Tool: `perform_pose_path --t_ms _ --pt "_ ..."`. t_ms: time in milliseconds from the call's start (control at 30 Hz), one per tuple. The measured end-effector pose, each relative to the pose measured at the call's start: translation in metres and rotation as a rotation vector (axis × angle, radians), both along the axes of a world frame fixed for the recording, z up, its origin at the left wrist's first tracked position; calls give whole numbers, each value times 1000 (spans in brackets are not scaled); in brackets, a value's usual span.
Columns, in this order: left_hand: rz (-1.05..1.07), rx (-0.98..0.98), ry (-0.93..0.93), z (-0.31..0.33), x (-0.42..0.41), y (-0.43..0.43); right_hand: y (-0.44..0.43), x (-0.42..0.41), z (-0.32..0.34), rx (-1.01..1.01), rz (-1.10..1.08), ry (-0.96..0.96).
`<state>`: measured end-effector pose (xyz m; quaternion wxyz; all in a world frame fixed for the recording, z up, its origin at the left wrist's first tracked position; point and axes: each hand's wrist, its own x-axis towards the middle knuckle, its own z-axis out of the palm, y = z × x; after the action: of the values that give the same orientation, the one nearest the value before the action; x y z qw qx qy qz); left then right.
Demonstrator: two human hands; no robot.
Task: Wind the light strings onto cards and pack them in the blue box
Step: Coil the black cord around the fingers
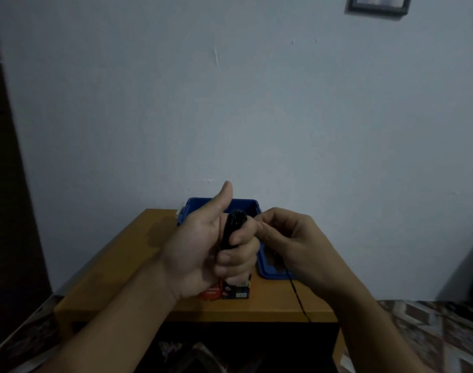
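Left hand (195, 246) grip curled round one wound light string bundle (234, 224), right hand (291, 238) grip pinching its loose wire (297, 294), one blue box (246, 204) behind

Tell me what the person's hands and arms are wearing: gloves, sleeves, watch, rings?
The left hand and right hand are ungloved; the left forearm and right forearm are uncovered to the frame's bottom edge, no sleeves. No watch, band or ring shows in the dim light.

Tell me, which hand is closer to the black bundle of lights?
Left. The left hand grips the black bundle; the right hand sits just to its right, pinching the trailing wire.
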<state>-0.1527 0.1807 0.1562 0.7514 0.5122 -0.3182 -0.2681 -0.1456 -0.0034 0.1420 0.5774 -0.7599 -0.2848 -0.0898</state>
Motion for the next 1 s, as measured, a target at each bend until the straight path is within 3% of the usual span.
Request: perform_pose_path --t_ms 500,700,1000 --pt "0 -402 149 5 6 9 1 -1 -25 -83 111 105" --pt "63 -434 140 7 2 9 1 0 -28 -94 142 134" --pt "330 -447 137 14 -6 -2 0 1 -31 -162 85 146"
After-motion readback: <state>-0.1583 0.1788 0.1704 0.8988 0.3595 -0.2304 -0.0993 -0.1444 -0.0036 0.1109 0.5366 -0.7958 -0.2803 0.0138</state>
